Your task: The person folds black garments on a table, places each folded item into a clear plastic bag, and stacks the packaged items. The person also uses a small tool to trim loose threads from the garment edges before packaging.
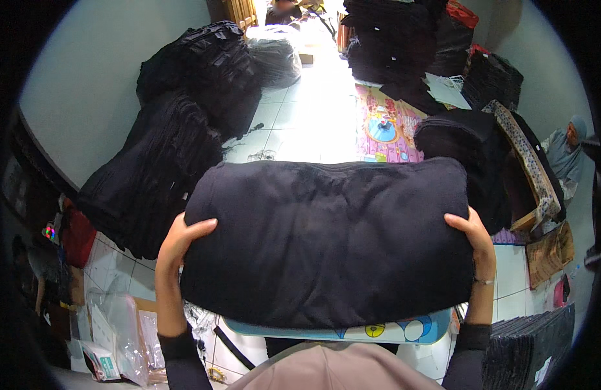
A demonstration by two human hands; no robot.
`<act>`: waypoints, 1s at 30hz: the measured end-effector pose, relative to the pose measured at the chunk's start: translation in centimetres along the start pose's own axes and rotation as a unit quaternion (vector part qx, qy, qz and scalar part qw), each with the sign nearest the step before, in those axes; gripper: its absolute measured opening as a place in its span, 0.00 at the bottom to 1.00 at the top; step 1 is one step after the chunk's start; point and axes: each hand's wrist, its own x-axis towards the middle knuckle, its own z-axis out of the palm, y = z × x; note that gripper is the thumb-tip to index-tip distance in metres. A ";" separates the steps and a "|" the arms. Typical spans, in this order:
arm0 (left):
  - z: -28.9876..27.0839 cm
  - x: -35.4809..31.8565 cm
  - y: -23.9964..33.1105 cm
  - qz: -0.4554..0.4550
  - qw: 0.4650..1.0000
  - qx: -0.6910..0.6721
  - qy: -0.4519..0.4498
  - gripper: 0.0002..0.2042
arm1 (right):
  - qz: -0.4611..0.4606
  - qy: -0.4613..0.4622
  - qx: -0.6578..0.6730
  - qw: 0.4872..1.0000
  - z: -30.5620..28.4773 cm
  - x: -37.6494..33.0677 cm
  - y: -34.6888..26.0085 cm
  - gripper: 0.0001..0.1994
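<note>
A wide piece of black fabric point(326, 240) spans the middle of the view, with several layers showing at its far edge. My left hand point(183, 237) grips its left side, thumb on top and fingers hidden underneath. At the right side my right hand point(474, 237) holds it the same way. The fabric hangs over a low table point(391, 333) with a blue and white patterned top, of which only the near edge shows. Whether the cloth rests on that table, I cannot tell.
Large heaps of black fabric point(154, 156) lie to the left, and a tall black stack point(391, 39) stands at the far right. A colourful mat point(385, 123) covers some tiles. Another person point(567, 153) is at the right. Black stacked pieces point(528, 351) stand at the near right.
</note>
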 end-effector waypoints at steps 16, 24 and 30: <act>2.3 -5.1 -17.7 -0.014 0.981 0.141 0.131 0.24 | 0.001 0.137 -0.186 0.973 -0.8 -8.3 16.1 0.37; -1.0 2.8 -16.2 0.004 0.935 0.318 0.157 0.34 | -0.070 0.192 -0.283 0.937 3.2 -2.5 15.9 0.39; -0.4 3.2 -16.7 0.055 0.944 0.269 0.181 0.36 | -0.138 0.140 -0.318 0.928 5.1 -2.0 12.8 0.26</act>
